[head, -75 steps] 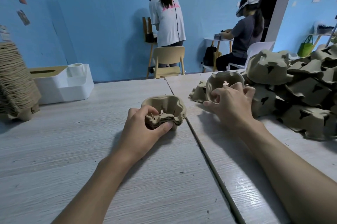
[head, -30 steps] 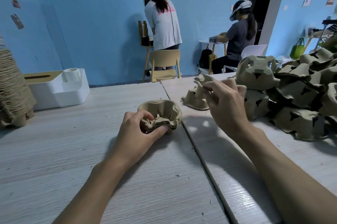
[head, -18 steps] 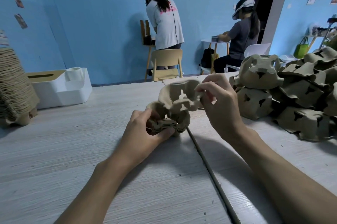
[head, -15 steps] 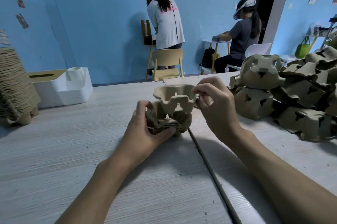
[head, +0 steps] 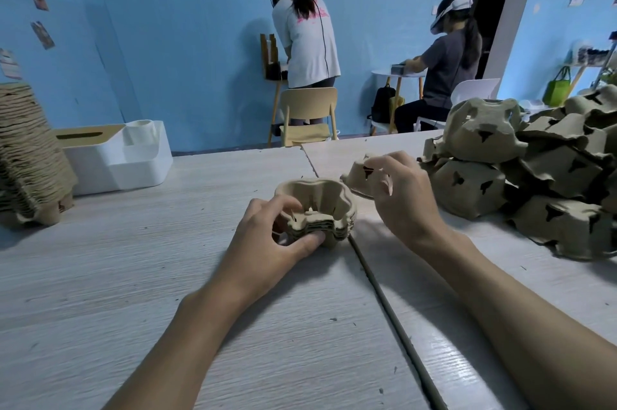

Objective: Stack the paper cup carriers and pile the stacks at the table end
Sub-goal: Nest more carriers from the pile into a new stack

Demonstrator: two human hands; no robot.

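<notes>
Carriers sit nested in a small stack [head: 334, 209] in the middle of the frame, on the table [head: 133, 276]. Our left hand [head: 267, 242] grips the stack by its near side, thumb low and fingers over the rim. We think this is so it does not slide when the next one goes on. Just right of the stack, our right hand [head: 407, 199] pinches a loose carrier [head: 354, 178] that lies upside down. That one sits between the stack and the big heap [head: 534, 169] at the right. A tall pile [head: 26, 156] waits at the left edge.
</notes>
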